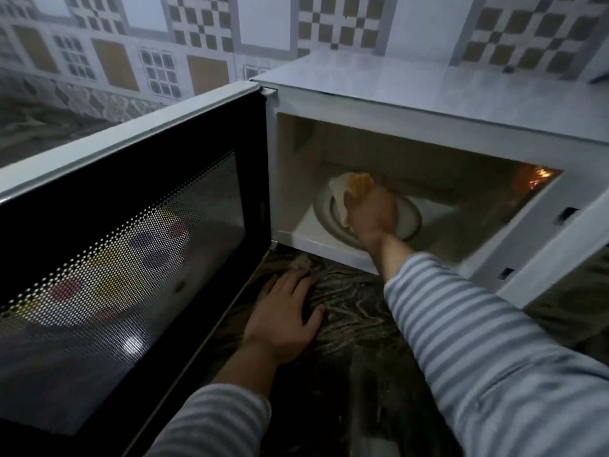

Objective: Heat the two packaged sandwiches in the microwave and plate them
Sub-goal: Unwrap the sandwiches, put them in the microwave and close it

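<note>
The white microwave (412,94) stands with its door (131,252) swung wide to the left. Inside, my right hand (372,216) reaches over the round glass turntable (412,222) and grips a golden sandwich (354,189), partly in pale wrapping, just above the plate. Only one sandwich shows; the hand hides much of it. My left hand (283,311) rests flat, fingers spread, on the dark marbled counter (356,318) in front of the oven, holding nothing.
The open door blocks the left side; its mesh window reflects coloured shapes. A patterned tile wall (164,44) runs behind. The microwave's control side (560,232) juts out at the right.
</note>
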`<act>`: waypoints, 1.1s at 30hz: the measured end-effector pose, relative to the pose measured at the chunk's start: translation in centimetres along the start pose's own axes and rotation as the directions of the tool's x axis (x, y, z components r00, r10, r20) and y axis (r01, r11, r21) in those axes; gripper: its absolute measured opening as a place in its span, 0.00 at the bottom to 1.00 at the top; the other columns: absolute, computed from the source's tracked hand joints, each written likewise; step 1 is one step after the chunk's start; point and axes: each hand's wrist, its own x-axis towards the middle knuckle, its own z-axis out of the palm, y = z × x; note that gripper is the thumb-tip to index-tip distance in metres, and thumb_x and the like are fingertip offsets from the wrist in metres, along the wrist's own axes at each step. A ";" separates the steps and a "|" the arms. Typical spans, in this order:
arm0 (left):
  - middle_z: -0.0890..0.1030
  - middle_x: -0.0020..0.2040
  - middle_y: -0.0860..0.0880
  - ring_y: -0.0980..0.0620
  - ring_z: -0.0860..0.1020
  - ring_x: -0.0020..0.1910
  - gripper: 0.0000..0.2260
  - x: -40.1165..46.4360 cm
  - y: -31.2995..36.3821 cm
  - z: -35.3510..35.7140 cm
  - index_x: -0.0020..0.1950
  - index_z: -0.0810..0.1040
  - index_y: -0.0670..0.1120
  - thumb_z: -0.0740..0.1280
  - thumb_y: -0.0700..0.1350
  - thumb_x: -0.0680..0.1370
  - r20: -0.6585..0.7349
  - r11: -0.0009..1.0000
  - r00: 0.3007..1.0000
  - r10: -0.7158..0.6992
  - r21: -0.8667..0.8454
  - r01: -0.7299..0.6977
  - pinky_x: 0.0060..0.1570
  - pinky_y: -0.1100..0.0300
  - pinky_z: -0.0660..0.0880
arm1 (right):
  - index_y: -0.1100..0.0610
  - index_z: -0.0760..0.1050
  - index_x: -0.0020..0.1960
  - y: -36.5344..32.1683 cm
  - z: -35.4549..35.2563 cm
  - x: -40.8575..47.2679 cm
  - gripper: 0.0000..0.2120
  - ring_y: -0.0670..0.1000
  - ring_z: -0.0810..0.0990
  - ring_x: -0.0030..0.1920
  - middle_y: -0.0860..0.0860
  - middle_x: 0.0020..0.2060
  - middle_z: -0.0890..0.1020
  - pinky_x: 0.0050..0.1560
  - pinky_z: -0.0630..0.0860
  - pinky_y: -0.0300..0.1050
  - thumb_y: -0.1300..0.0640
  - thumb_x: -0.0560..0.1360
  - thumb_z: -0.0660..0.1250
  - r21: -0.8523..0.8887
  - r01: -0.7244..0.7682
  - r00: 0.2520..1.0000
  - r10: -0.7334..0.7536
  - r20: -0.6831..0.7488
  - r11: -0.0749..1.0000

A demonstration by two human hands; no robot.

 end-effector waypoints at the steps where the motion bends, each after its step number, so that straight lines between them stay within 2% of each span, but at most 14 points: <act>1: 0.59 0.77 0.55 0.57 0.55 0.76 0.34 0.0 0.0 0.0 0.75 0.61 0.54 0.44 0.66 0.72 -0.005 1.000 1.000 -0.001 -0.003 0.001 0.75 0.57 0.47 | 0.61 0.69 0.66 0.1 0.5 0.0 0.25 0.60 0.79 0.56 0.60 0.55 0.81 0.51 0.74 0.49 0.46 0.75 0.65 -0.028 0.010 1.000 -0.010 -0.016 1.000; 5: 0.59 0.77 0.55 0.57 0.56 0.75 0.33 -0.1 0.1 0.0 0.74 0.62 0.55 0.45 0.65 0.72 -0.013 1.000 1.000 0.001 -0.001 -0.001 0.75 0.57 0.47 | 0.61 0.65 0.69 0.0 1.3 -0.1 0.25 0.60 0.76 0.61 0.60 0.60 0.78 0.57 0.71 0.49 0.49 0.77 0.64 -0.051 0.000 0.998 -0.003 -0.065 0.999; 11: 0.61 0.76 0.55 0.56 0.57 0.75 0.32 -0.1 0.0 0.0 0.74 0.63 0.55 0.45 0.65 0.72 -0.026 1.000 1.000 0.000 0.004 0.000 0.75 0.57 0.47 | 0.60 0.66 0.67 0.1 0.9 0.5 0.29 0.59 0.75 0.63 0.59 0.62 0.77 0.58 0.71 0.47 0.49 0.72 0.72 0.051 -0.052 0.999 0.052 -0.002 0.997; 15: 0.62 0.75 0.54 0.55 0.58 0.75 0.29 0.1 0.0 0.1 0.74 0.63 0.54 0.49 0.63 0.75 -0.006 1.000 1.000 0.001 0.010 -0.001 0.75 0.56 0.49 | 0.62 0.68 0.65 0.3 -0.5 0.1 0.33 0.57 0.78 0.58 0.57 0.58 0.80 0.52 0.73 0.46 0.45 0.69 0.73 0.112 -0.121 0.991 0.115 0.062 0.986; 17: 0.62 0.76 0.53 0.55 0.58 0.75 0.28 0.0 0.1 -0.1 0.74 0.63 0.54 0.50 0.62 0.76 0.011 1.000 1.000 -0.006 0.010 0.006 0.74 0.56 0.49 | 0.63 0.69 0.65 0.4 -1.8 -0.8 0.25 0.57 0.78 0.58 0.57 0.58 0.79 0.49 0.71 0.45 0.50 0.75 0.68 0.074 -0.153 0.987 0.147 0.070 0.985; 18: 0.62 0.76 0.53 0.55 0.58 0.75 0.27 -0.1 0.2 -0.1 0.74 0.63 0.54 0.50 0.61 0.77 0.022 1.000 1.000 -0.009 0.011 0.009 0.74 0.56 0.49 | 0.64 0.70 0.65 0.6 -2.6 -1.5 0.19 0.58 0.77 0.60 0.59 0.60 0.78 0.51 0.70 0.46 0.55 0.78 0.64 0.051 -0.168 0.984 0.165 0.067 0.984; 19: 0.62 0.76 0.52 0.54 0.58 0.75 0.25 -0.1 0.4 -0.4 0.74 0.64 0.53 0.50 0.59 0.79 0.039 1.000 0.999 -0.012 0.014 0.011 0.74 0.55 0.50 | 0.63 0.71 0.65 0.8 -3.4 -2.3 0.17 0.59 0.76 0.62 0.60 0.62 0.77 0.55 0.71 0.47 0.59 0.79 0.62 0.035 -0.170 0.984 0.167 0.063 0.985; 21: 0.68 0.73 0.50 0.50 0.64 0.72 0.19 -0.1 1.2 -1.4 0.71 0.68 0.51 0.53 0.54 0.82 0.086 0.999 0.996 -0.020 -0.033 0.023 0.71 0.54 0.58 | 0.60 0.72 0.66 1.4 -5.1 -4.5 0.18 0.58 0.75 0.63 0.57 0.63 0.77 0.61 0.71 0.48 0.60 0.77 0.63 0.060 -0.117 0.992 0.114 0.062 0.991; 23: 0.76 0.64 0.46 0.45 0.73 0.64 0.16 -0.2 2.8 -3.0 0.64 0.73 0.48 0.54 0.53 0.82 0.107 0.986 0.994 -0.014 -0.167 0.032 0.64 0.53 0.67 | 0.56 0.74 0.65 2.1 -7.0 -7.4 0.16 0.55 0.77 0.61 0.54 0.62 0.78 0.60 0.74 0.46 0.59 0.77 0.64 0.119 -0.055 0.995 0.045 0.088 0.991; 27: 0.79 0.59 0.44 0.45 0.75 0.58 0.17 -1.7 7.3 -6.1 0.59 0.76 0.45 0.53 0.52 0.83 0.027 0.948 0.993 0.112 -0.303 -0.099 0.59 0.53 0.70 | 0.55 0.79 0.59 4.1 -10.7 -13.6 0.11 0.51 0.79 0.55 0.51 0.55 0.81 0.50 0.71 0.37 0.58 0.78 0.63 0.111 0.028 0.997 -0.036 0.074 0.993; 30: 0.80 0.54 0.43 0.44 0.77 0.55 0.15 -3.9 10.8 -7.2 0.54 0.79 0.42 0.56 0.49 0.82 -0.057 0.908 0.971 0.232 -0.346 -0.237 0.53 0.52 0.72 | 0.55 0.80 0.57 6.4 -13.2 -18.0 0.12 0.50 0.79 0.56 0.51 0.55 0.82 0.51 0.70 0.35 0.61 0.78 0.60 0.093 -0.005 1.000 0.004 0.017 0.996; 33: 0.80 0.53 0.42 0.43 0.77 0.54 0.13 -6.2 13.6 -7.3 0.54 0.79 0.42 0.59 0.47 0.82 -0.033 0.903 0.953 0.303 -0.311 -0.298 0.51 0.54 0.69 | 0.54 0.80 0.57 8.8 -15.4 -21.7 0.14 0.51 0.79 0.56 0.51 0.54 0.82 0.51 0.69 0.35 0.63 0.78 0.58 0.021 -0.066 0.998 0.065 0.011 0.998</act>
